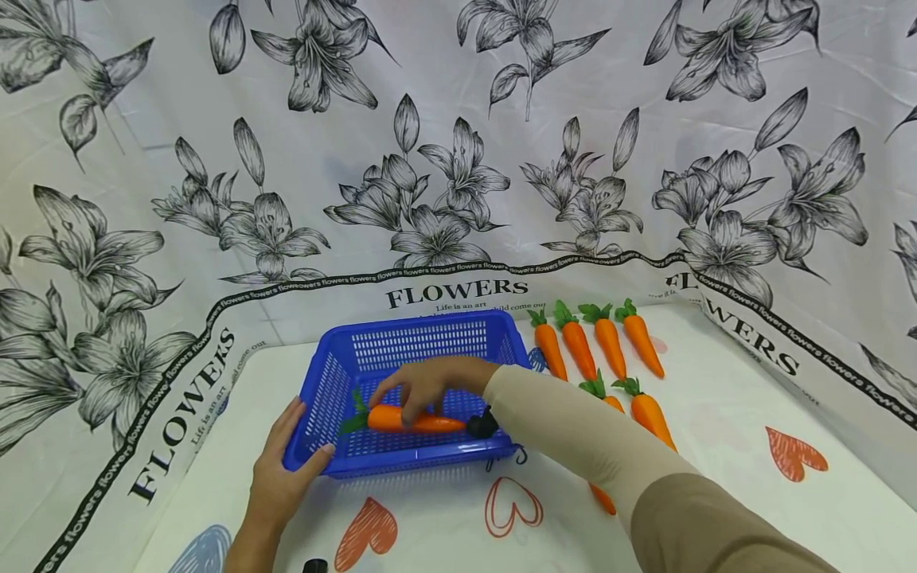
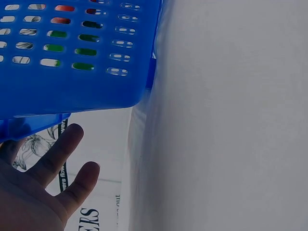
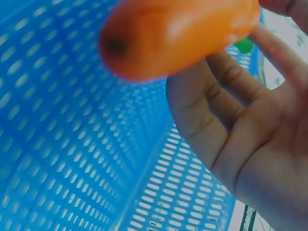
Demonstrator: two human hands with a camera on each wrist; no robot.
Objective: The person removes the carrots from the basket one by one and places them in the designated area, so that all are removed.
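A blue perforated plastic basket (image 1: 419, 460) stands on the white cloth. Inside it, my right hand (image 1: 423, 386) grips an orange carrot (image 1: 390, 419) from above, its green leaves pointing left and its narrow tip right. The right wrist view shows the carrot (image 3: 178, 36) held by the fingers, its tip toward the camera. My left hand (image 1: 281, 477) is at the basket's left front corner, thumb at the front rim and fingers along the left side. From the left wrist, two straight, spread fingers (image 2: 79, 180) show below the basket wall (image 2: 72, 91).
Several carrots lie right of the basket, including a back-row carrot (image 1: 641, 342) and a nearer carrot (image 1: 652, 418); my right sleeve (image 1: 573, 434) covers part of the group. A flower-printed cloth (image 1: 430, 95) hangs behind. Printed hearts mark the tabletop cloth (image 1: 745, 382).
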